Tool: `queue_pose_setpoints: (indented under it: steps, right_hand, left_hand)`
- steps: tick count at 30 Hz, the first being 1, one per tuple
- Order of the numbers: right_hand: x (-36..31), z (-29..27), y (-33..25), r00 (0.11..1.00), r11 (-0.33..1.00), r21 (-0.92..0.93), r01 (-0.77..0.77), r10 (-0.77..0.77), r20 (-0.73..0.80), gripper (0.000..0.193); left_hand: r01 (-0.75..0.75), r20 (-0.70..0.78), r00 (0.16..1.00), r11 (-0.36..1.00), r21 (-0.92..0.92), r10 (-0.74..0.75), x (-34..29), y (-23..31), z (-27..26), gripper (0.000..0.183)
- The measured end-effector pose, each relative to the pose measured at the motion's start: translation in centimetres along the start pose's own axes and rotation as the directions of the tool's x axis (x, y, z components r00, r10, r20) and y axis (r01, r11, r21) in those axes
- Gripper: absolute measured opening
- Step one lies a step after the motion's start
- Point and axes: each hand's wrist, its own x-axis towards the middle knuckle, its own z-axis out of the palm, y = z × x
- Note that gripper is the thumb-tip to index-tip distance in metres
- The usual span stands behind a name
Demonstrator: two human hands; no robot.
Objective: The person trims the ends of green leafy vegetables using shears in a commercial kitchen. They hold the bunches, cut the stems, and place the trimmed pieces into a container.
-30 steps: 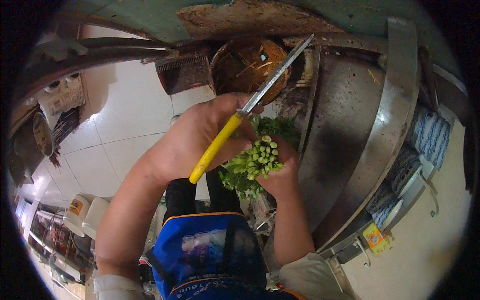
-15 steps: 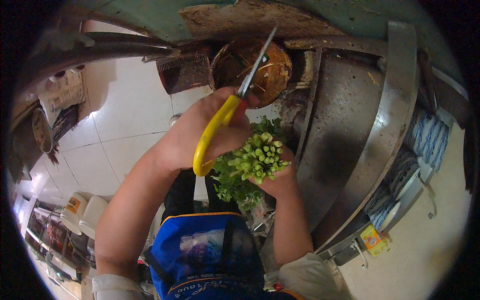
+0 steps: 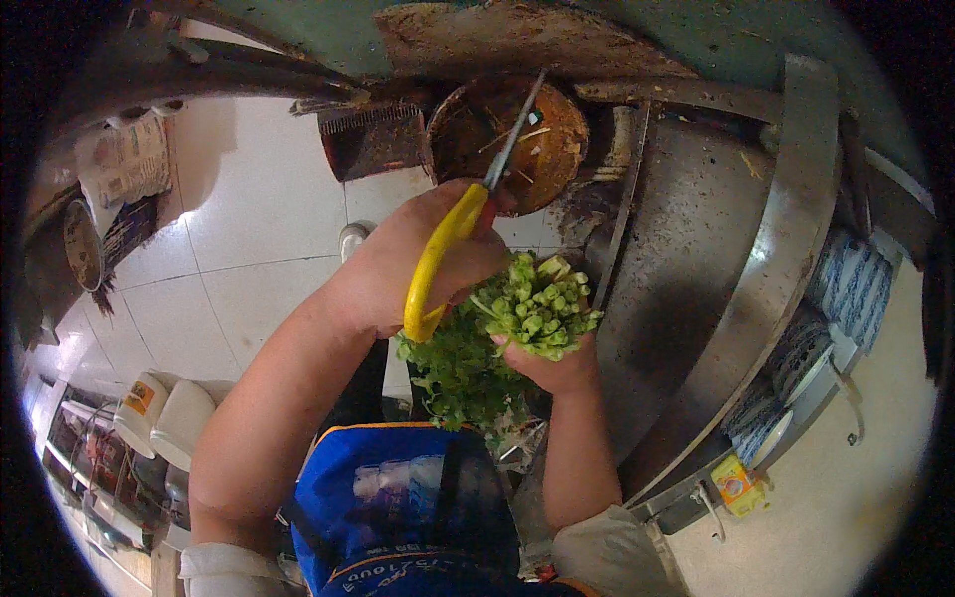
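My left hand [image 3: 383,264] is closed around a pair of scissors [image 3: 445,244] with yellow and red handles. Their narrow metal blades look closed and point away from me, over a rusty brown bin [image 3: 572,139]. In my right hand [image 3: 559,370] is a bunch of leafy greens [image 3: 537,308], its pale cut stem ends facing up toward me. The leaves hang below, between my hands and my blue apron [image 3: 398,497]. The fingers of my right hand are partly hidden behind the stems. The scissors' handle is close beside the bunch.
Scraps lie inside the bin, and a dirty dark dustpan [image 3: 373,142] is next to it. A metal counter or trough [image 3: 696,249] runs along my right. White buckets [image 3: 182,428] stand at the lower left on the tiled floor [image 3: 259,229]. Stacked blue-patterned dishes [image 3: 851,279] sit at the far right.
The bunch of greens has shifted slightly to the right, and its stem ends look more spread. My left hand and the scissors have also moved a little to the right.
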Motion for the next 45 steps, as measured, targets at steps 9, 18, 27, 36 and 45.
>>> queue_pose_setpoints:
  steps: [9, 18, 27, 36, 45]
  right_hand:
    - [-1.3, -0.7, 2.2, 0.971, 0.919, 0.332, -0.212, 0.159, 0.178, 0.056]
    - [-1.4, -1.2, 2.4, 0.949, 0.781, 0.546, -0.301, 0.190, 0.252, 0.047]
    - [-0.8, -1.3, 0.8, 0.944, 0.775, 0.540, -0.329, 0.260, 0.202, 0.032]
    - [-0.8, -1.2, 1.5, 0.969, 0.922, 0.319, -0.220, 0.168, 0.180, 0.016]
    - [-1.2, -1.0, 1.8, 0.929, 0.704, 0.606, -0.371, 0.273, 0.251, 0.061]
  left_hand:
    - [-0.236, -0.064, 0.942, 0.786, 0.571, 0.330, -3.0, 0.8, -1.4, 0.043]
    - [-0.037, 0.043, 0.999, 0.525, 0.850, -0.001, -10.4, 3.5, -1.3, 0.042]
    - [-0.030, 0.092, 0.993, 0.598, 0.801, -0.073, -10.9, 3.8, -1.7, 0.039]
    - [-0.014, 0.125, 0.981, 0.590, 0.807, -0.147, -10.9, 4.4, -2.0, 0.037]
    - [-0.013, 0.127, 0.981, 0.609, 0.793, -0.144, -10.9, 4.3, -2.1, 0.038]
